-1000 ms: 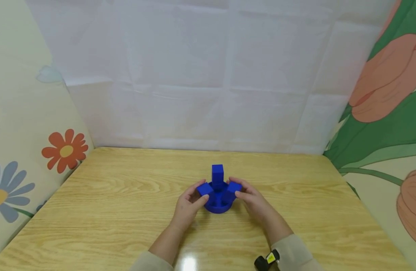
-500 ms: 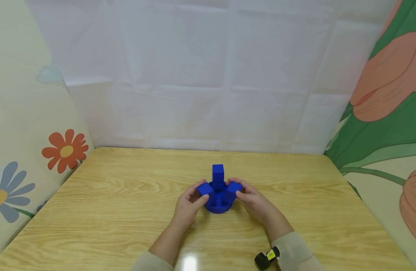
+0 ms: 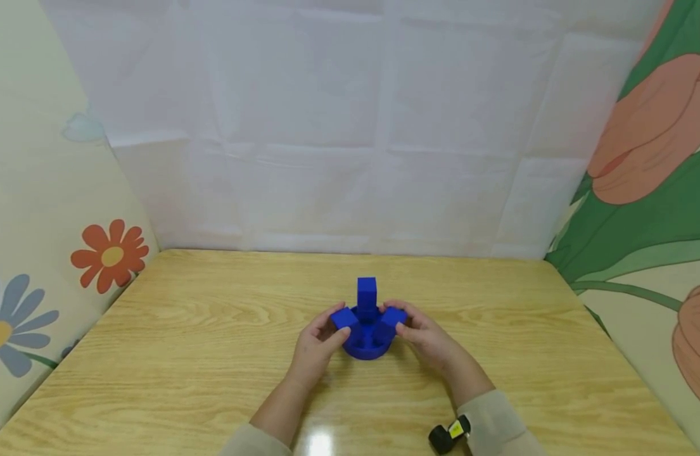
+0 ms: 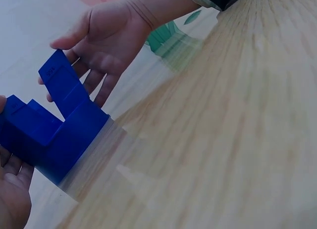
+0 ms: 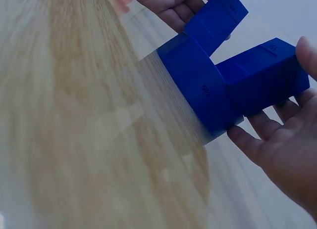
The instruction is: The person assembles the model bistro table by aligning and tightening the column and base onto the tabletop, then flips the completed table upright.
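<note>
A blue round piece with a low ring-shaped base [image 3: 367,353] stands on the wooden table, three square posts rising from it. The back post [image 3: 367,294] is upright and untouched; the left post [image 3: 346,320] and right post [image 3: 392,318] lean outward. My left hand [image 3: 312,354] holds the left post between thumb and fingers. On the other side my right hand [image 3: 435,342] holds the right post the same way. Small dark markings show on the post faces in the right wrist view, where the base [image 5: 193,85] sits at the table surface.
The wooden table [image 3: 184,354] extends around the piece to both sides. A white sheet [image 3: 327,126] hangs behind it, with flower-patterned cloth [image 3: 640,158] at the sides. A black device with a yellow label [image 3: 456,430] is at the right wrist.
The right fingers have shifted very slightly around the right post. The blue piece and the left hand have stayed in place.
</note>
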{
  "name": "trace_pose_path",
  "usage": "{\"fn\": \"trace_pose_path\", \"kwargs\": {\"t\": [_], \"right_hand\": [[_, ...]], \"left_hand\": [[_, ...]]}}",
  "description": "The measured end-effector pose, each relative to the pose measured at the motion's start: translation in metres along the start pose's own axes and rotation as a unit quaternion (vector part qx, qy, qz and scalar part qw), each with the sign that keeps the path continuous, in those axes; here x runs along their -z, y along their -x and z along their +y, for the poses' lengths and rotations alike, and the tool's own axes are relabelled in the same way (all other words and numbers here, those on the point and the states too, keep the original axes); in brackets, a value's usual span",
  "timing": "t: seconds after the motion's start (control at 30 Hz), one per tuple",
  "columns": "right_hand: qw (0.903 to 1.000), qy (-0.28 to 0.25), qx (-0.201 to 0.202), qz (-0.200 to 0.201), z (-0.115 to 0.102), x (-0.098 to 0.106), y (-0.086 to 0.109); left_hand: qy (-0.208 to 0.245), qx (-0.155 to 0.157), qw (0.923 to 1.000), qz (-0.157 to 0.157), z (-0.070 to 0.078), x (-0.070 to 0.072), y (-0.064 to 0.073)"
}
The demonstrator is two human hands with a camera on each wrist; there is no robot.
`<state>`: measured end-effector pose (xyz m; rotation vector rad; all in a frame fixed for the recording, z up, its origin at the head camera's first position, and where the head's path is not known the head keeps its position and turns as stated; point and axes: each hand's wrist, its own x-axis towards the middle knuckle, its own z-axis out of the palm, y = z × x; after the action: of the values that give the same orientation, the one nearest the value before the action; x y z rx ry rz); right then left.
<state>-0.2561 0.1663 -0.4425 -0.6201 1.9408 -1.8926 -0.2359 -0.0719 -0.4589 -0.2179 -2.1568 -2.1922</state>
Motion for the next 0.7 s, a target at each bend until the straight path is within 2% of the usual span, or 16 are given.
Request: {"fn": "trace_pose_path", "kwargs": {"t": [0.1, 0.17, 0.33, 0.53, 0.7], "right_hand": [[0.9991, 0.041, -0.007, 0.004, -0.003, 0.003, 0.003], [0.9950, 0.100, -0.007, 0.005, -0.007, 0.007, 0.004], [0.9708, 0.240, 0.000, 0.000, -0.021, 0.013, 0.004], [0.9498, 0.307, -0.056, 0.020, -0.037, 0.005, 0.000], [0.9259, 0.369, -0.076, 0.028, -0.049, -0.002, -0.002]], "left_hand": [[0.003, -0.001, 1.0000, 0.000, -0.001, 0.000, 0.001], [0.003, -0.005, 1.0000, -0.002, -0.001, -0.001, 0.001], [0.013, -0.014, 0.9998, -0.007, -0.001, -0.002, 0.001], [0.029, -0.018, 0.9994, -0.009, -0.001, -0.002, -0.001], [0.033, -0.023, 0.9991, -0.013, -0.002, -0.002, -0.001]]}}
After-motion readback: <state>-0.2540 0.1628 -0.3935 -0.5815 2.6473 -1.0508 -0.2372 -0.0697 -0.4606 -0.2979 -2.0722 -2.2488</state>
